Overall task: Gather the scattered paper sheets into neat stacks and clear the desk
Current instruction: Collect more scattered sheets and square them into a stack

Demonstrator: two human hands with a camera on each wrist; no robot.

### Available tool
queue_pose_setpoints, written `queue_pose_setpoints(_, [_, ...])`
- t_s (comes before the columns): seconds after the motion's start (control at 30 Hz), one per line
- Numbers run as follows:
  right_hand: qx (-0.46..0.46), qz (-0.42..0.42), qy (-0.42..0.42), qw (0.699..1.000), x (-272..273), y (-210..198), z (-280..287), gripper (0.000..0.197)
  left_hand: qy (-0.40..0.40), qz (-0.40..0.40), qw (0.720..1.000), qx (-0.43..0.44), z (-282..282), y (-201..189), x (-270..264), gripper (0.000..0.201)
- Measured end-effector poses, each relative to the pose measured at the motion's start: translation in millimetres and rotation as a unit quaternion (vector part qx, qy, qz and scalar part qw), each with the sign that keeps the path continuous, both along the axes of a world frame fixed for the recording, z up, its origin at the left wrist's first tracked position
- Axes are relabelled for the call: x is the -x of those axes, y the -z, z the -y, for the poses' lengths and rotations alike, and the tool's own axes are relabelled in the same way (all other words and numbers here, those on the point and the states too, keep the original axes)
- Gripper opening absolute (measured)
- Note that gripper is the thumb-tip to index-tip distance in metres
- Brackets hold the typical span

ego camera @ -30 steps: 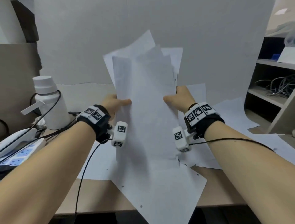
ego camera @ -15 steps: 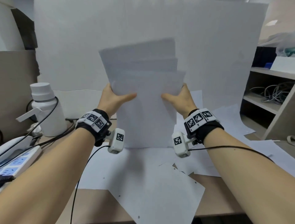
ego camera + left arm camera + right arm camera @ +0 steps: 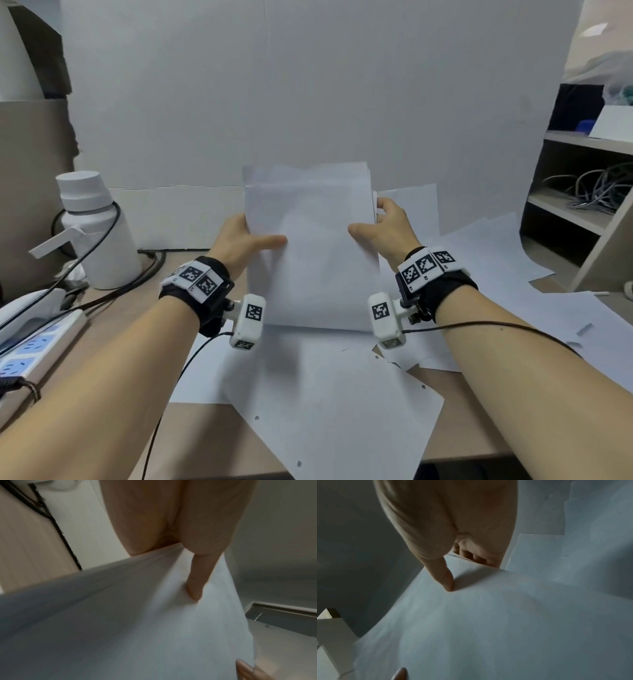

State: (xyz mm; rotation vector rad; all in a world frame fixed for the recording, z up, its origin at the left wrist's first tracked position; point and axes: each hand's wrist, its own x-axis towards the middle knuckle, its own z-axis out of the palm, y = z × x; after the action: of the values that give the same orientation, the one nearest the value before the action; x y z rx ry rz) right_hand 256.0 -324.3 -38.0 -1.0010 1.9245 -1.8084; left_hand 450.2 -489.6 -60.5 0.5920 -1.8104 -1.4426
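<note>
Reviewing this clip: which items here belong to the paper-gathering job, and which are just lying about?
Job:
- held paper stack, gripped by left hand and right hand
- loose sheets on the desk

Lying about:
- white bottle
- power strip
- shelf cables

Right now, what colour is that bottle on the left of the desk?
The bottle is white, cap included, with a black cable looped round it. The head view shows it best.

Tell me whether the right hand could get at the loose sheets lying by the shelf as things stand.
Probably not yet: the right hand grips the upright stack together with the left hand. The loose sheets lie uncovered just right of it, so once it lets go the way looks free.
</note>
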Motion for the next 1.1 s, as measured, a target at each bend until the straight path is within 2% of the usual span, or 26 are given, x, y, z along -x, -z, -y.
queue_pose_setpoints(0.13, [0.027, 0.022, 0.022, 0.999, 14.3, 5.2, -5.1, 0.069, -0.040, -0.102, 0.994, 0.004, 0.6, -23.7, 7.5, 0.031])
queue_pose_setpoints(0.2, [0.013, 0.011, 0.074, 0.997, 25.5, 11.6, -9.7, 0.082, -0.049, -0.159, 0.986, 0.001, 3.7, -41.7, 9.1, 0.032])
queue_pose_setpoints(0.27, [0.017, 0.053, 0.120, 0.991, 32.3, 21.2, -12.8, 0.097, -0.047, -0.209, 0.977, -0.008, 5.9, -57.6, 10.6, 0.036])
queue_pose_setpoints(0.33, [0.038, 0.145, 0.094, 0.984, 36.5, 33.1, -10.1, 0.115, -0.041, -0.247, 0.968, -0.022, 8.5, -69.3, 14.1, 0.042])
queue_pose_setpoints(0.4, [0.067, 0.243, 0.019, 0.968, 35.7, 41.9, -1.4, 0.131, -0.034, -0.282, 0.958, -0.046, 13.0, -76.6, 18.2, 0.046])
queue_pose_setpoints(0.43, [0.092, 0.278, -0.028, 0.956, 33.6, 43.9, 3.7, 0.133, -0.030, -0.296, 0.953, -0.060, 16.4, -78.1, 20.4, 0.047])
queue_pose_setpoints(0.47, [0.120, 0.293, -0.077, 0.945, 31.8, 44.4, 10.2, 0.122, -0.026, -0.307, 0.948, -0.073, 20.6, -77.2, 22.6, 0.049])
queue_pose_setpoints(0.53, [0.169, 0.270, -0.154, 0.936, 30.3, 39.5, 23.8, 0.061, -0.021, -0.318, 0.942, -0.106, 29.4, -70.3, 26.7, 0.052])
queue_pose_setpoints(0.57, [0.185, 0.254, -0.167, 0.935, 31.0, 36.3, 30.9, 0.036, -0.021, -0.316, 0.940, -0.125, 34.4, -64.0, 28.5, 0.053])
queue_pose_setpoints(0.63, [0.197, 0.227, -0.134, 0.944, 39.1, 32.6, 44.4, 0.018, -0.028, -0.302, 0.939, -0.164, 43.9, -47.0, 32.8, 0.061])
queue_pose_setpoints(0.7, [0.198, 0.189, -0.070, 0.959, 51.0, 32.7, 56.5, 0.011, -0.029, -0.281, 0.940, -0.193, 53.4, -24.8, 38.4, 0.063])
queue_pose_setpoints(0.77, [0.200, 0.144, -0.022, 0.969, 63.0, 35.0, 65.4, 0.016, -0.036, -0.256, 0.939, -0.227, 60.9, -2.4, 39.5, 0.059])
queue_pose_setpoints(0.83, [0.195, 0.100, 0.012, 0.976, 75.0, 36.9, 68.2, 0.028, -0.047, -0.231, 0.935, -0.266, 71.2, 17.4, 33.9, 0.048])
queue_pose_setpoints(0.93, [0.158, 0.046, 0.028, 0.986, 95.7, 41.8, 64.8, 0.024, -0.039, -0.177, 0.953, -0.242, 87.9, 38.9, 16.8, 0.028])
queue_pose_setpoints(0.97, [0.141, 0.028, 0.025, 0.989, 100.7, 43.0, 61.7, 0.023, -0.041, -0.156, 0.961, -0.226, 92.9, 44.0, 10.4, 0.031])
queue_pose_setpoints(1.0, [0.122, 0.014, 0.021, 0.992, 105.0, 44.4, 59.1, 0.022, -0.039, -0.133, 0.968, -0.209, 98.0, 48.1, 4.4, 0.045])
queue_pose_setpoints(1.07, [0.087, 0.000, 0.009, 0.996, 112.0, 47.2, 54.2, 0.021, -0.022, -0.081, 0.978, -0.189, 104.1, 51.5, -2.6, 0.090])
queue_pose_setpoints(1.1, [0.071, -0.003, 0.005, 0.997, 114.6, 48.2, 52.5, 0.019, -0.012, -0.059, 0.983, -0.171, 104.9, 52.0, -3.7, 0.101])
